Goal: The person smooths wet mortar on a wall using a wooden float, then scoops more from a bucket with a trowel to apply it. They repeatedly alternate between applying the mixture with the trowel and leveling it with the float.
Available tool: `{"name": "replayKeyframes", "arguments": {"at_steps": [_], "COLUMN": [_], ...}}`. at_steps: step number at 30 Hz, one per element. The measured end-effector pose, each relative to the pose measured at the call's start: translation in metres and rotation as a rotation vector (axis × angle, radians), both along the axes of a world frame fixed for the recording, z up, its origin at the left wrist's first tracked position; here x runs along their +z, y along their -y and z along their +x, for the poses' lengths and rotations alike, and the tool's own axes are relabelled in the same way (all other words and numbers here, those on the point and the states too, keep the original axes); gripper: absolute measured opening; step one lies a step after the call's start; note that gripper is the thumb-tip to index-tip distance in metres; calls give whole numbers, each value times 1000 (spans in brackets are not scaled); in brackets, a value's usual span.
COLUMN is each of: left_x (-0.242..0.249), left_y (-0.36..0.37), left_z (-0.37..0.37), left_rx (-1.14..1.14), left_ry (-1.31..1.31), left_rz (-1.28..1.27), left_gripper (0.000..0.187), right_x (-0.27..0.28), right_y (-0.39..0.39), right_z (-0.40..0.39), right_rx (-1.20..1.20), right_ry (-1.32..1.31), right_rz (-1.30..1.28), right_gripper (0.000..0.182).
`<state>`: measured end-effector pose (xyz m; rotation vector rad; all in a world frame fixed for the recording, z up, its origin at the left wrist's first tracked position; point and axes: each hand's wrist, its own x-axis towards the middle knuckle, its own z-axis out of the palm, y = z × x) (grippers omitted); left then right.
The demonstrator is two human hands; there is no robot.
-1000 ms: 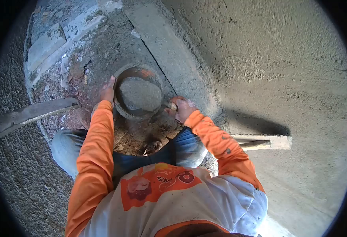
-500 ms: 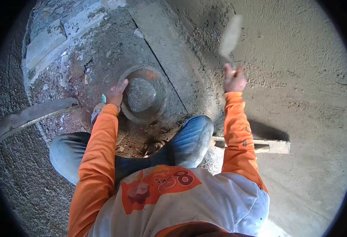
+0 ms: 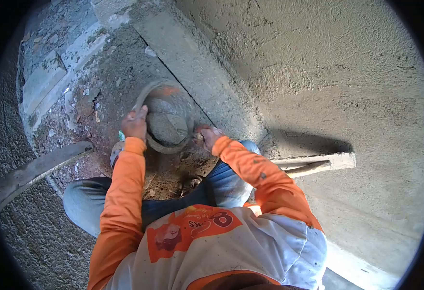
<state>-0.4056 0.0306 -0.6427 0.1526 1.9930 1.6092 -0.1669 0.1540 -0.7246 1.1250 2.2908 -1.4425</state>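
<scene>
A round grey bucket [image 3: 152,88], smeared with mortar and with an orange patch inside, stands between my knees. Wet grey mortar [image 3: 163,126] lies in it. My left hand [image 3: 134,124] grips the bucket's left rim, thumb over the edge. At the opposite side, my right hand [image 3: 209,137] is closed around the handle of a trowel [image 3: 199,137] close to the rim. The trowel's blade is hard to tell from the mortar and the bucket.
A plastered wall [image 3: 347,77] with rough patches rises on the right. A wooden float [image 3: 340,161] lies beside my right knee. On the left, a wooden board [image 3: 43,162] points inward. Broken slab pieces [image 3: 43,79] and rubble lie at the upper left.
My right hand has come down and left from the wall to the bucket with the trowel. My left hand stays on the rim, and the bucket looks slightly tilted and shifted left.
</scene>
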Motion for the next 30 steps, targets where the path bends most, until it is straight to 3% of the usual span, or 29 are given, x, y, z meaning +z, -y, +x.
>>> {"name": "replayKeyframes", "arguments": {"at_steps": [2,3,5,7,9,11,12,14,15,17,20,21,23,26,28,30], "left_x": [-4,-5,2,4,-22,-30,-29,-27,-26,-27,-36,-36,-35,-33,-34,-52], "left_y": [8,13,14,12,13,11,13,8,8,8,4,3,2,2,8,10], "left_z": [-13,-20,-23,-25,-27,-32,-35,-40,-39,-37,-33,-30,-29,-30,-45,-59], "left_rx": [33,62,48,90,91,98,97,107,98,68,76,68,49,0,6,75], "left_ry": [18,38,-45,45,-43,-125,-83,-42,-13,10,1,-100,-209,-85,10,8], "left_rz": [-13,-32,-81,-136,-172,-206,-171,-125,-153,-180,-89,-88,-85,-90,-291,-262], "left_gripper": [19,20,21,25,25,26,27,27,27,28,28,33,38,41,56,60], "right_x": [69,111,150,155,133,117,121,143,135,107,109,56,26,29,51,78], "right_y": [-2,-10,-38,-80,-141,-180,-176,-166,-158,-129,-59,-49,-20,21,25,11], "right_z": [4,-5,-16,-13,1,1,4,8,8,-1,-54,-54,-74,-87,-89,-67], "right_rx": [273,277,314,115,-141,-226,-223,-462,-460,-314,382,540,601,581,331,272], "right_ry": [-102,-106,44,104,58,11,15,-124,-122,-81,430,340,245,260,271,143], "right_rz": [399,399,-141,-635,-607,253,250,1190,1187,734,724,906,752,518,241,136], "right_gripper": [42,42,37,32,28,28,28,29,29,30,29,29,28,27,28,29]}}
